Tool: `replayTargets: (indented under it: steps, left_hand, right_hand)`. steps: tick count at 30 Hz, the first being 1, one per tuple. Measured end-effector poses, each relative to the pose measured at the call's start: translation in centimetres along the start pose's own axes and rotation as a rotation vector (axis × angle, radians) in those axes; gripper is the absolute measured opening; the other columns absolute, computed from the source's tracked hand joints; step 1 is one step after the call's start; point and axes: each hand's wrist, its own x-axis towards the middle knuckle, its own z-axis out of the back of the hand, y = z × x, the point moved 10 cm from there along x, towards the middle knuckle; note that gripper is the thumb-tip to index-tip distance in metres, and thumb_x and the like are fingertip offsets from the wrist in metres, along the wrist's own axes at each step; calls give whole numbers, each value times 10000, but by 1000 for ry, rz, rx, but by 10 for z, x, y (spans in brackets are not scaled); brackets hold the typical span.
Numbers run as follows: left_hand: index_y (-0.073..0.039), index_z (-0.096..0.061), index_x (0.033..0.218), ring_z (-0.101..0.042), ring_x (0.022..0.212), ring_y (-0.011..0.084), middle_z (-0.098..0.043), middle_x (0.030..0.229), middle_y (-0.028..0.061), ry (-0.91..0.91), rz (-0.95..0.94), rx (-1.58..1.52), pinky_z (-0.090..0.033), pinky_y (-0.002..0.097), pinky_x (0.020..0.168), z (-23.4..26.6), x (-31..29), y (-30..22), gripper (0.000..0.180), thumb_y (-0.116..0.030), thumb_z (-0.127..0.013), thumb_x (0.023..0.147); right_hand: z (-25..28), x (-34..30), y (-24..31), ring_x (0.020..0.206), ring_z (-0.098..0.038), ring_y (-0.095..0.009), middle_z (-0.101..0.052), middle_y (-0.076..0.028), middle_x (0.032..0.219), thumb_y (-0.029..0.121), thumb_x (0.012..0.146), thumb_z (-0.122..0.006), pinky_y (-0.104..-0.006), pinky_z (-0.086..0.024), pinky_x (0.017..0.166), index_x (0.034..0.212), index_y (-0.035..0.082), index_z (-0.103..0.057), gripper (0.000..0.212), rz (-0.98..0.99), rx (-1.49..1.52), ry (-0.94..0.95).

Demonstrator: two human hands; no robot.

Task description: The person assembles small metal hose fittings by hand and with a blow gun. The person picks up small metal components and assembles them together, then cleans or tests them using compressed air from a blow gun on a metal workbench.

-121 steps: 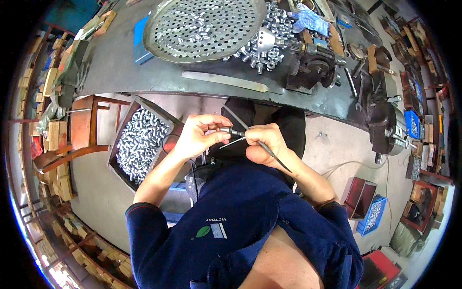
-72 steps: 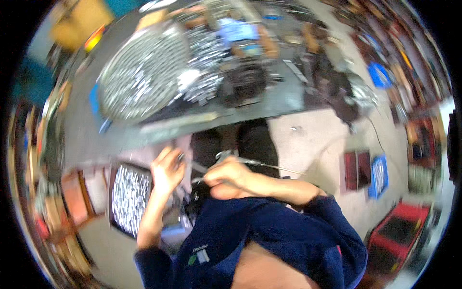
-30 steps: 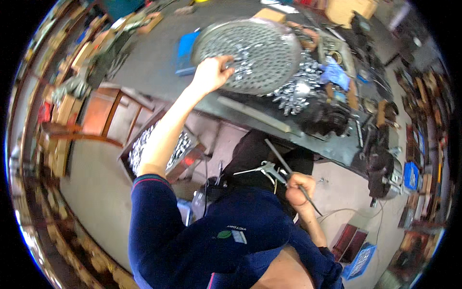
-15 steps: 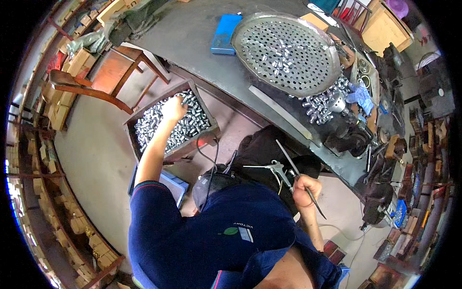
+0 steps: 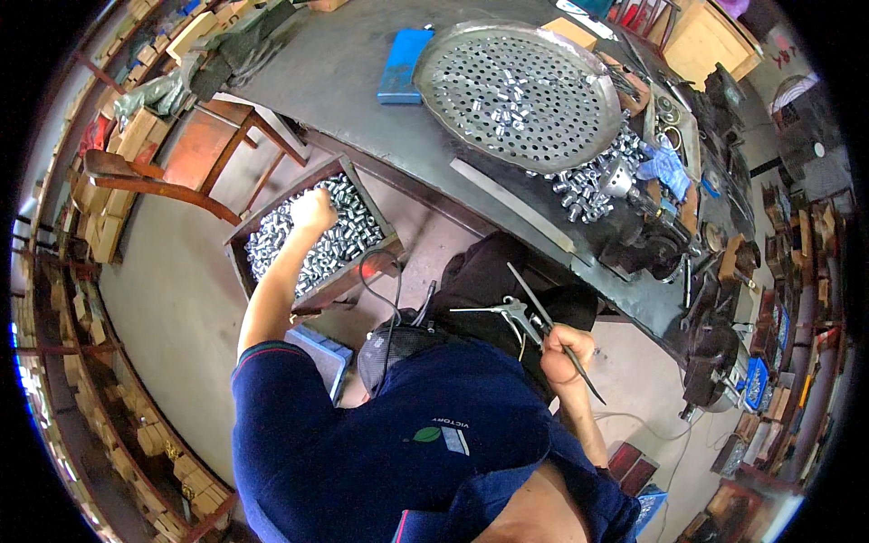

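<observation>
My left hand (image 5: 313, 210) is down on a heap of small silver metal fittings (image 5: 339, 246) inside an open box (image 5: 237, 262). Its fingers are curled in, and whatever they may grip is hidden. Out to the right, in front of my body, my right hand (image 5: 568, 353) is closed around a long, dark, tapered file (image 5: 534, 297), which slants across the fist and sticks out at both ends. A silver air blow gun (image 5: 516, 312) with a thin straight nozzle is in the same hand, its nozzle pointing left.
A dark workbench (image 5: 362, 127) runs diagonally ahead. On it lie a round perforated metal tray (image 5: 453, 136) with some fittings, a blue case (image 5: 403, 68), a flat metal bar (image 5: 511, 204) and a chuck (image 5: 617, 178) beside more fittings. A wooden chair (image 5: 195, 149) stands left of the box.
The whole view has shifted slightly, moving bench and box a little left in it. My left hand stays over the fittings, its fingers tucked lower. My right hand keeps its hold.
</observation>
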Motion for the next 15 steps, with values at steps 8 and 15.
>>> replayTargets:
  steps: [8, 15]
  left_hand:
    - [14, -526, 813, -583, 539, 187, -581, 674, 98, 340, -99, -1586, -512, 301, 532, 72, -46, -101, 107, -69, -592, 801]
    - [31, -570, 962, -607, 555, 228, -611, 707, 131, 1088, -307, -1965, -508, 324, 597, 70, -159, -265, 267, -218, -572, 868]
  right_hand:
    - [-6, 10, 23, 436, -292, -153, -282, -47, 501, 177, 595, -586, -300, -223, 421, 542, 57, -302, 313, 69, -71, 90]
    - [-13, 27, 50, 454, -336, -224, -311, -86, 533, 326, 726, -616, -330, -257, 436, 574, 50, -324, 430, 180, 26, 191]
